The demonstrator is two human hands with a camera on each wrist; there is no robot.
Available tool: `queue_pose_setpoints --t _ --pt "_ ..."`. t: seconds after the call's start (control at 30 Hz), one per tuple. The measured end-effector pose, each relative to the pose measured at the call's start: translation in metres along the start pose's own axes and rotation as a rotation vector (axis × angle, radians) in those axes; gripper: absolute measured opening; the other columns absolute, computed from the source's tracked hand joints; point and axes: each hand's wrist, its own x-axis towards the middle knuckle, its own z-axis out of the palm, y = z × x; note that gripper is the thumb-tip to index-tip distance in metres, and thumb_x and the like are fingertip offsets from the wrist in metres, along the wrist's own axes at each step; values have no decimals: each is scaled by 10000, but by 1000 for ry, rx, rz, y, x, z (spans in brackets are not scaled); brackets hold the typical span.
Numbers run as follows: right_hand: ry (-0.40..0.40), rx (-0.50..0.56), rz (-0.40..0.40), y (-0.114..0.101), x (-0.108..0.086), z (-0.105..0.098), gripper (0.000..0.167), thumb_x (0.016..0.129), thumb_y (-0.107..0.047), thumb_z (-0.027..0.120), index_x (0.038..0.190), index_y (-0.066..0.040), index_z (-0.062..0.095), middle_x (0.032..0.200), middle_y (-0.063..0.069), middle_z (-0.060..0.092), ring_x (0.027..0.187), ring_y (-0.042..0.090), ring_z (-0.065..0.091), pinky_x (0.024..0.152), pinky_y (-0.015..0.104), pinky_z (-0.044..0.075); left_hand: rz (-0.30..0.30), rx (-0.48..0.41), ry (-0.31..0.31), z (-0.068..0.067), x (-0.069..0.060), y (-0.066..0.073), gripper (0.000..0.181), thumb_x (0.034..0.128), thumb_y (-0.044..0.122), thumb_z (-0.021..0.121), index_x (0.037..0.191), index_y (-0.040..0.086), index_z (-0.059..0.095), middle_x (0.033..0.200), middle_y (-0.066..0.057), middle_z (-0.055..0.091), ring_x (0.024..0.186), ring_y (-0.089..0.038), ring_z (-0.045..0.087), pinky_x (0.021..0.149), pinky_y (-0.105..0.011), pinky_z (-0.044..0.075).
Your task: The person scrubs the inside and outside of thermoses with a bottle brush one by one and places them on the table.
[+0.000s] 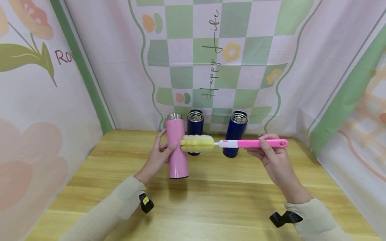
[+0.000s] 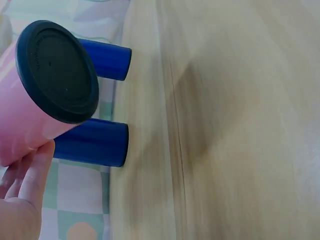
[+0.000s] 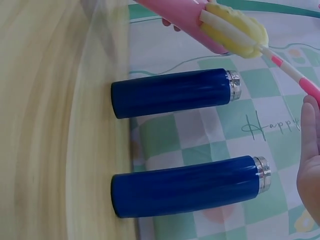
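- A tall pink cylindrical bottle with a bare silver metal neck (image 1: pixel 178 160) is gripped at its side by the left hand (image 1: pixel 157 155), fingers and thumb wrapped round it; it is held raised above the pale wood-grain worktop (image 1: pixel 217 201), mouth up.
- A long brush with a pink-and-white handle (image 1: pixel 230 144) is held in the right hand (image 1: pixel 272 154), its grip closed near the handle's far end. The yellow-and-white sponge head (image 1: pixel 197 142) is pointed across at the pink bottle's side, below its mouth; whether the two touch cannot be told.
- If the brush were pushed further left at this height, the pink bottle's wall would probably be struck and the bottle tilted.
- The bottle could be dropped, should its smooth, glossy wall slip under a loose grip.
- The sponge head could be swung off line, since the brush is supported at one end only.
- Two dark blue cylindrical bottles with silver necks, the left (image 1: pixel 195 128) and the right (image 1: pixel 237 130), are stood upright on the worktop, apart and uncapped. In the head view both are partly covered by the brush; they could be knocked over by a low, forward sweep.
- Beyond them, the space is bounded by a green-and-white checked fabric backdrop (image 1: pixel 206 20).
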Motion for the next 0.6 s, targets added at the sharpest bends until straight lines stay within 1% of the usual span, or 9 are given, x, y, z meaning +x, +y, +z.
queue_pose_setpoints --t 0.17,0.27,0.4,0.5,0.53,0.6 --pt "-29 -27 24 2 -2 -1 181 1061 28 374 1090 19 552 1041 161 666 951 285 722 840 377 555 17 6 19 -5 2 0 759 976 413 648 1583 366 194 1260 -251 622 946 -343 689 733 -480 584" --pt "-55 -34 29 2 -3 -3 186 1059 43 362 1082 21 545 1035 168 662 938 289 724 834 384 555 14 -4 12 -8 2 0 758 989 409 628 1589 380 165 1282 -242 611 976 -338 681 759 -481 580" --pt "-66 -94 38 0 -5 -7 215 1064 31 356 1072 -22 564 991 137 664 894 260 727 810 362 573 13 -41 6 -11 2 2 742 1002 401 610 1590 383 158 1304 -245 593 997 -347 674 765 -468 580" --pt "-84 -87 29 0 -6 -9 243 1061 44 340 1077 -17 575 962 133 670 872 258 728 788 355 583 17 -66 15 -12 1 3 729 1009 395 596 1595 355 164 1300 -254 592 975 -345 681 752 -456 584" --pt "-99 -57 20 0 -6 -9 250 1057 58 330 1082 5 573 960 146 673 874 267 728 786 359 583 16 -71 19 -12 1 4 726 1011 394 593 1596 349 166 1299 -252 594 971 -345 683 751 -456 584" --pt "-109 -34 21 0 -5 -10 259 1056 65 320 1088 20 572 963 156 674 877 273 728 786 362 583 9 -72 24 -13 1 4 719 1010 404 589 1595 343 174 1308 -248 590 981 -353 681 759 -463 582"
